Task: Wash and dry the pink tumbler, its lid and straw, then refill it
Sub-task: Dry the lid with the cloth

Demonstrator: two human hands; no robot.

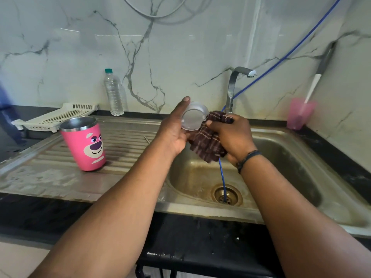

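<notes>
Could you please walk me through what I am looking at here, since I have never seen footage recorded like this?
There is no machine here: a camera worn on a person's head looks down at their two bare hands over a kitchen sink. The left hand holds a clear lid, and the right hand presses a dark checked cloth against it, apparently drying it. On the ribbed draining board to the left stands a pink tumbler, open at the top. Behind it are a white tray and a water bottle. A blue hose runs down into the drain, and a pink cup sits in the right corner.
</notes>
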